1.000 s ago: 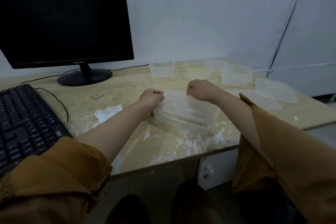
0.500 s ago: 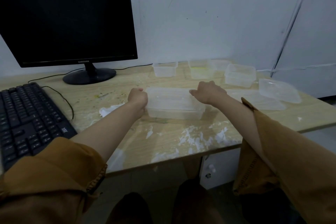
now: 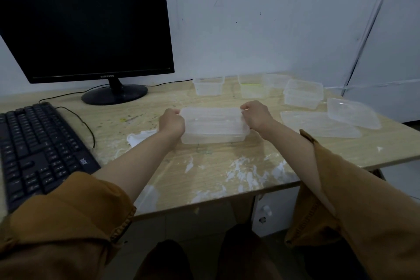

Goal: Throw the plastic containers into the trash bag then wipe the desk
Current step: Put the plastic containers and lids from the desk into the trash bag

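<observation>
Centre frame, on pale wood-grain desk [image 3: 211, 159] smeared with white streaks [image 3: 245, 173]: clear rectangular plastic container [image 3: 213, 125], gripped at its short ends by curled left hand [image 3: 171, 121] and right hand [image 3: 255, 115]. Cannot tell contents through cloudy walls.

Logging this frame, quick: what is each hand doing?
Left hand: closed, gripping the left end of the container.
Right hand: closed, gripping its right end.

Both hands, left [image 3: 171, 123] and right [image 3: 256, 115], gripping clear plastic container [image 3: 213, 125] on smeared desk [image 3: 227, 166], monitor [image 3: 84, 29] behind
</observation>
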